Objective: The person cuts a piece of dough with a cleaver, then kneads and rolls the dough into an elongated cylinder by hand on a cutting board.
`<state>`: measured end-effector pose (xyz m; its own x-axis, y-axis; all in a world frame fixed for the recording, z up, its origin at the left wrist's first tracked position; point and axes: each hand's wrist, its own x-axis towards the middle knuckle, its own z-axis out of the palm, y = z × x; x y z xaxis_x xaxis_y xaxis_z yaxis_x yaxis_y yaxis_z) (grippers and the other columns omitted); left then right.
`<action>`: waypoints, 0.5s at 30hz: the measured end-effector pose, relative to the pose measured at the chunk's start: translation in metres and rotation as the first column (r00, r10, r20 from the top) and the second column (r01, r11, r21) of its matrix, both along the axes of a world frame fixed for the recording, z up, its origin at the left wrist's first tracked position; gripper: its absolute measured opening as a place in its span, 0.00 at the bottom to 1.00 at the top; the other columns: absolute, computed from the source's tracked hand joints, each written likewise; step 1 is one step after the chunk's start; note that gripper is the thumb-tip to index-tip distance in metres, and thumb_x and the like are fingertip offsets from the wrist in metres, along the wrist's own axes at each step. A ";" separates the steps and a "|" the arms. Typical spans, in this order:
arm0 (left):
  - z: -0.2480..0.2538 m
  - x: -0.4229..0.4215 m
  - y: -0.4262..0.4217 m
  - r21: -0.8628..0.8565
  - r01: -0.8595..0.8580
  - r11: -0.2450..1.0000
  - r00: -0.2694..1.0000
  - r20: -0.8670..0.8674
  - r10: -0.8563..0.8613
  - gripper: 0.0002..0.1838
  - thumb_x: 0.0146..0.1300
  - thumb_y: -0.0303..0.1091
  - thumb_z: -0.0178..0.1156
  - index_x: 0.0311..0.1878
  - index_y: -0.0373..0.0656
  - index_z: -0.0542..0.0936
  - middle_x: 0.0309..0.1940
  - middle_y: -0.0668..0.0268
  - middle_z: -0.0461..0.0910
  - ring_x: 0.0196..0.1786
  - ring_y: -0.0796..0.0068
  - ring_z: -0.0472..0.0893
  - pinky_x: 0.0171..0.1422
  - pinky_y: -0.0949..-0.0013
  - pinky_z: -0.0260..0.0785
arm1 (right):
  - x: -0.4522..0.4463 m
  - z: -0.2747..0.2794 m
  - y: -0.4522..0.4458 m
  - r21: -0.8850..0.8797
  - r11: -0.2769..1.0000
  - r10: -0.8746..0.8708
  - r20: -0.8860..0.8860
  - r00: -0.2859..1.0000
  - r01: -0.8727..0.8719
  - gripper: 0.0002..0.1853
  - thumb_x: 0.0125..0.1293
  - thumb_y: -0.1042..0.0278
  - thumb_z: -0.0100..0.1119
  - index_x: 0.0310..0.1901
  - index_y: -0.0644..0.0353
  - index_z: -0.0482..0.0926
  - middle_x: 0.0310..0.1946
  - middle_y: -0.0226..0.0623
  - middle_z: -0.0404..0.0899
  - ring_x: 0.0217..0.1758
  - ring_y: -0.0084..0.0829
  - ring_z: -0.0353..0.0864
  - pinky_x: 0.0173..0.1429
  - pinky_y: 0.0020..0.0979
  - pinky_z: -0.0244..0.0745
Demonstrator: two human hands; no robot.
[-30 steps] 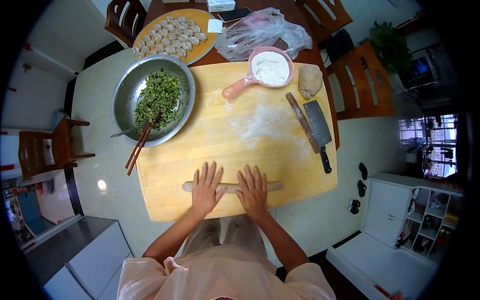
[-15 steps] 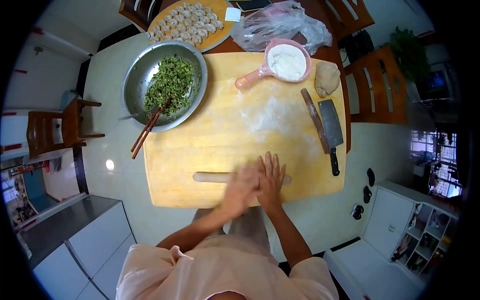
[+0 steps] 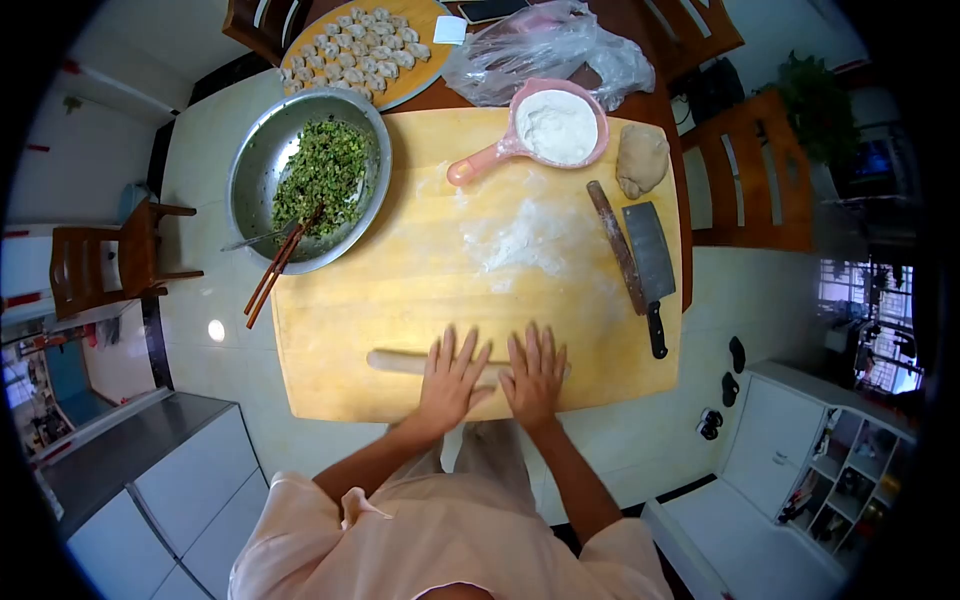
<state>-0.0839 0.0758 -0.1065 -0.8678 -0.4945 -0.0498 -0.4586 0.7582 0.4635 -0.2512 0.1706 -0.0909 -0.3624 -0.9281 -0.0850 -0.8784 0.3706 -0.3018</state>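
Note:
A long rope of dough (image 3: pixel 398 362) lies crosswise near the front edge of the wooden board (image 3: pixel 340 320). My left hand (image 3: pixel 450 380) rests flat on its middle part, fingers spread and pointing away from me. Beside it, my right hand (image 3: pixel 534 375) lies flat over the right part of the rope, fingers apart. Only the left end, a bit between the hands and the right tip of the dough show; the palms cover the rest. Loose flour (image 3: pixel 520 240) is scattered on the board ahead of my hands.
A steel bowl (image 3: pixel 240 190) of chopped green filling holds chopsticks (image 3: pixel 270 280) at the left. Behind are a tray of dumplings (image 3: pixel 425 75) and a plastic bag (image 3: pixel 490 75). A pink flour scoop (image 3: pixel 480 163), dough lump (image 3: pixel 642 160), rolling pin (image 3: pixel 617 245) and cleaver (image 3: pixel 650 250) occupy the right.
My left hand has come down from beside the right hand onto the dough, further left. My right hand stays on the rope. The whole view has shifted slightly.

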 end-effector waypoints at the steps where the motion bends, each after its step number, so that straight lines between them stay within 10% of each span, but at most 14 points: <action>1: 0.004 0.012 0.008 0.041 0.039 0.998 0.999 0.023 -0.040 0.43 0.62 0.61 0.56 0.77 0.51 0.60 0.78 0.52 0.52 0.78 0.37 0.50 0.75 0.34 0.47 | 0.004 0.000 0.009 -0.028 1.000 0.003 0.014 1.000 -0.003 0.35 0.65 0.56 0.60 0.72 0.57 0.64 0.77 0.49 0.54 0.79 0.55 0.49 0.75 0.65 0.45; 7: -0.004 -0.057 -0.092 -0.143 -0.218 0.965 0.976 -0.023 0.217 0.41 0.65 0.58 0.55 0.78 0.50 0.58 0.79 0.54 0.52 0.79 0.41 0.51 0.75 0.34 0.46 | -0.057 -0.019 -0.076 -0.102 0.990 -0.111 -0.138 0.984 0.097 0.37 0.63 0.54 0.62 0.73 0.55 0.64 0.77 0.47 0.53 0.79 0.56 0.49 0.75 0.66 0.47; 15: -0.004 0.050 -0.004 -0.115 0.072 0.991 0.996 0.059 -0.066 0.42 0.60 0.63 0.58 0.76 0.57 0.64 0.79 0.59 0.53 0.78 0.36 0.50 0.73 0.28 0.47 | 0.001 -0.014 0.038 0.002 1.000 0.009 -0.084 0.996 -0.009 0.37 0.62 0.55 0.62 0.73 0.50 0.64 0.77 0.45 0.53 0.79 0.56 0.49 0.74 0.68 0.47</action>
<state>-0.0336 0.0715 -0.1105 -0.8974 -0.4389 -0.0443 -0.4260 0.8362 0.3454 -0.2504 0.2091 -0.1048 -0.3600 -0.9313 -0.0562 -0.9038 0.3631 -0.2264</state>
